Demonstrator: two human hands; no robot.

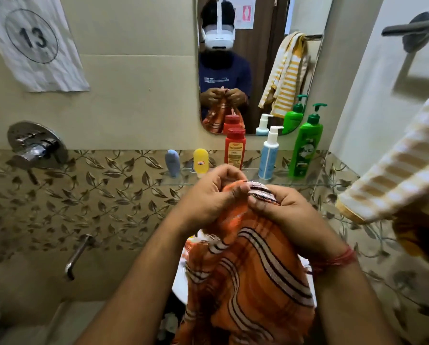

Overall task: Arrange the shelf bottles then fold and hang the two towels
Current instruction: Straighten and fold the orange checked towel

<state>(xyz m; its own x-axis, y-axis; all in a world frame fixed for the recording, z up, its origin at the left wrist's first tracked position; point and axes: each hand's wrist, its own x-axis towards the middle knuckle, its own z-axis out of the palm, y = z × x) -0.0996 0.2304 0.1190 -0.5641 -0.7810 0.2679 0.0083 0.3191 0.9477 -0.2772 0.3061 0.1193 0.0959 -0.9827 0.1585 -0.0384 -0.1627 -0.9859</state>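
Both hands (235, 202) bunching orange towel (245, 282), corners seemingly hidden

Orange towel (245, 282) — both hands' pinch

Wall mirror (260, 58), chrome tap (77, 255), numbered paper (34, 43)

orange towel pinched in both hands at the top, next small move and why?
Probably spread the hands apart along the top edge to open it flat. Left hand and right hand pinch the orange towel almost together, so it hangs bunched. The striped towel already hangs on the right.
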